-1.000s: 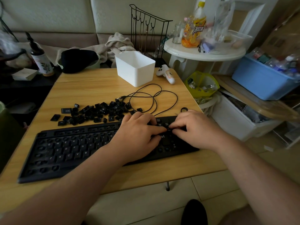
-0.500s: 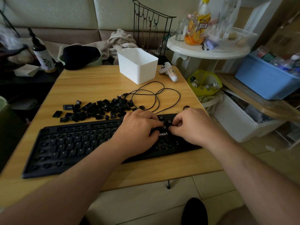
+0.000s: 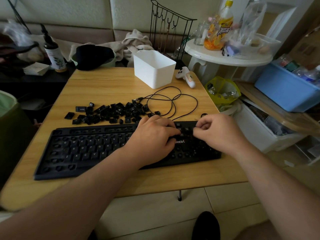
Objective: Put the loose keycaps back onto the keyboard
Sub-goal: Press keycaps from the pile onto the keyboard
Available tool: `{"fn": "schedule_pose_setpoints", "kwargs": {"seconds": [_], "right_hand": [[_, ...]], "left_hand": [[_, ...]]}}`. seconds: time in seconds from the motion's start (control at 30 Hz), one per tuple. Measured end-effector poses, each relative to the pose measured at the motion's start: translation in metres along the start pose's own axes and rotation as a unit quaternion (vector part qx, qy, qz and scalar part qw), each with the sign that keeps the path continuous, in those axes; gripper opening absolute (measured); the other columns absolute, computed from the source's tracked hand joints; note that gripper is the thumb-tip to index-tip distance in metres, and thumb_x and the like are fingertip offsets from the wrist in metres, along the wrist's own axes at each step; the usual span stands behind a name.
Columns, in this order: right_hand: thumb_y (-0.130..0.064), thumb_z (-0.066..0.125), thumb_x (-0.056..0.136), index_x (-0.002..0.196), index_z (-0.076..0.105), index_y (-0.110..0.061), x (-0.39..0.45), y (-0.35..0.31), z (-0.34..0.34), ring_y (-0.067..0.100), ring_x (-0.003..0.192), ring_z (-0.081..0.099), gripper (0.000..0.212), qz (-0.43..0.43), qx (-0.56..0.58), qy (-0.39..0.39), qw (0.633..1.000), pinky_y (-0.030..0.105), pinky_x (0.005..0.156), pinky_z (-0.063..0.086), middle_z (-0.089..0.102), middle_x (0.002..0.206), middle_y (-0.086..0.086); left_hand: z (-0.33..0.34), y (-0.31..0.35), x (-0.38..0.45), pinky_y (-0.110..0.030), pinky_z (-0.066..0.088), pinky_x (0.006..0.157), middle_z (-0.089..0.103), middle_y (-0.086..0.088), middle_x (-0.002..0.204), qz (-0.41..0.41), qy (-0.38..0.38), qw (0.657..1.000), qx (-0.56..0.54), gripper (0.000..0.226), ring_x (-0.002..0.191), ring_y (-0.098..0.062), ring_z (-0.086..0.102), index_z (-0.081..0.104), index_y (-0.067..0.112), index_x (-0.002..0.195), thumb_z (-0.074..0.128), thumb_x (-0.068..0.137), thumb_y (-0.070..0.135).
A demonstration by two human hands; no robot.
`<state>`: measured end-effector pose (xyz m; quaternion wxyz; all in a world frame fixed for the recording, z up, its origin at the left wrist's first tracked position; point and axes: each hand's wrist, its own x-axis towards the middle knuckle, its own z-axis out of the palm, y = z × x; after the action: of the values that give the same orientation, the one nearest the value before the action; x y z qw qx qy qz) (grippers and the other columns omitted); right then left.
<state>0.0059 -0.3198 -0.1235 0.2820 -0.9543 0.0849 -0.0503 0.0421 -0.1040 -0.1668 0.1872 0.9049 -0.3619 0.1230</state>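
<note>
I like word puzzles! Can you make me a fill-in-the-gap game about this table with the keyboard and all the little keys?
1. The pile of loose black keycaps lies on the ____ wooden table.
2. Both hands, left hand and right hand, are over the black ____.
3. The box behind the thin black cable is coloured ____.

Missing words: yellow; keyboard; white

both hands rest on the right part of the black keyboard: left hand flat, right hand with curled fingers. loose keycaps lie behind on the worktop.
</note>
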Motion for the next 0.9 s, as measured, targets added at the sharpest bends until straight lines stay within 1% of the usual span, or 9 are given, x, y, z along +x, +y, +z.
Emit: {"fn": "schedule_pose_setpoints", "kwargs": {"seconds": [0.07, 0.13, 0.2, 0.27, 0.37, 0.47, 0.6, 0.77, 0.9], "right_hand": [[-0.023, 0.078, 0.086, 0.082, 0.078, -0.024, -0.001, 0.004, -0.004, 0.004, 0.071, 0.067, 0.004, 0.022, 0.168, -0.007, 0.986, 0.022, 0.063, 0.053, 0.073, 0.075, -0.008], [-0.01, 0.072, 0.089, 0.08, 0.077, -0.018, -0.003, 0.004, -0.005, 0.012, 0.073, 0.066, 0.013, 0.04, 0.349, -0.028, 0.936, 0.024, 0.065, 0.053, 0.072, 0.075, -0.002], [-0.003, 0.072, 0.086, 0.082, 0.074, -0.013, -0.003, 0.002, -0.005, 0.012, 0.072, 0.061, 0.011, 0.058, 0.475, -0.064, 0.876, 0.025, 0.066, 0.046, 0.069, 0.075, 0.003], [-0.008, 0.075, 0.078, 0.088, 0.071, -0.009, -0.002, 0.001, -0.004, 0.013, 0.073, 0.06, 0.011, 0.06, 0.532, -0.111, 0.837, 0.026, 0.068, 0.044, 0.067, 0.078, 0.005], [-0.014, 0.071, 0.076, 0.095, 0.069, -0.004, -0.004, -0.002, 0.0, 0.016, 0.076, 0.064, 0.022, 0.055, 0.555, -0.153, 0.816, 0.024, 0.067, 0.051, 0.069, 0.084, 0.009], [-0.015, 0.071, 0.074, 0.095, 0.07, -0.005, -0.005, -0.004, 0.004, 0.012, 0.072, 0.064, 0.023, 0.054, 0.554, -0.15, 0.817, 0.024, 0.067, 0.049, 0.07, 0.08, 0.005], [-0.03, 0.095, 0.061, 0.095, 0.08, -0.014, -0.005, 0.001, 0.001, 0.014, 0.081, 0.067, 0.04, 0.012, 0.525, -0.15, 0.838, 0.023, 0.074, 0.053, 0.074, 0.09, 0.007], [-0.017, 0.079, 0.073, 0.102, 0.078, -0.018, -0.011, 0.001, -0.014, 0.014, 0.093, 0.073, 0.029, -0.097, 0.388, -0.078, 0.913, 0.022, 0.08, 0.058, 0.079, 0.098, 0.004], [-0.028, 0.08, 0.072, 0.098, 0.078, -0.027, -0.013, 0.0, -0.02, 0.012, 0.087, 0.073, 0.026, -0.155, 0.285, -0.049, 0.945, 0.022, 0.077, 0.059, 0.078, 0.094, -0.001]], "left_hand": [[-0.002, 0.004, -0.001, -0.044, 0.045, 0.098, 0.069, 0.019, 0.119, -0.025, 0.043, 0.998, -0.024, 0.029, 0.113, -0.015, 0.059, 0.071, 0.04, 0.124, 0.062, 0.096, 0.04], [-0.007, 0.015, -0.001, -0.042, 0.051, 0.095, 0.073, 0.02, 0.107, -0.061, 0.09, 0.986, -0.128, 0.028, 0.104, -0.009, 0.063, 0.072, 0.038, 0.122, 0.069, 0.094, 0.041], [-0.013, 0.027, 0.001, -0.029, 0.055, 0.088, 0.073, 0.023, 0.097, -0.109, 0.113, 0.956, -0.25, 0.027, 0.097, 0.0, 0.065, 0.074, 0.035, 0.119, 0.075, 0.093, 0.04], [-0.017, 0.035, 0.001, -0.019, 0.055, 0.082, 0.072, 0.025, 0.092, -0.138, 0.128, 0.932, -0.31, 0.022, 0.094, 0.003, 0.066, 0.076, 0.034, 0.114, 0.077, 0.092, 0.038], [-0.017, 0.04, 0.0, -0.024, 0.057, 0.079, 0.073, 0.022, 0.087, -0.123, 0.162, 0.924, -0.325, 0.014, 0.09, 0.0, 0.069, 0.078, 0.033, 0.105, 0.079, 0.091, 0.033], [-0.015, 0.039, 0.001, -0.032, 0.059, 0.076, 0.073, 0.019, 0.085, -0.115, 0.178, 0.926, -0.312, 0.01, 0.088, -0.005, 0.069, 0.078, 0.034, 0.1, 0.078, 0.091, 0.031], [-0.013, 0.036, 0.002, -0.035, 0.057, 0.073, 0.071, 0.017, 0.081, -0.106, 0.172, 0.932, -0.301, 0.006, 0.085, -0.009, 0.066, 0.077, 0.034, 0.096, 0.076, 0.093, 0.029], [-0.013, 0.035, 0.005, -0.027, 0.055, 0.072, 0.07, 0.016, 0.079, -0.126, 0.137, 0.919, -0.348, 0.009, 0.081, -0.008, 0.066, 0.074, 0.037, 0.092, 0.075, 0.094, 0.029], [-0.013, 0.038, 0.004, -0.019, 0.054, 0.067, 0.071, 0.016, 0.079, -0.134, 0.112, 0.905, -0.389, 0.008, 0.077, -0.006, 0.066, 0.075, 0.035, 0.092, 0.075, 0.095, 0.028]]}}
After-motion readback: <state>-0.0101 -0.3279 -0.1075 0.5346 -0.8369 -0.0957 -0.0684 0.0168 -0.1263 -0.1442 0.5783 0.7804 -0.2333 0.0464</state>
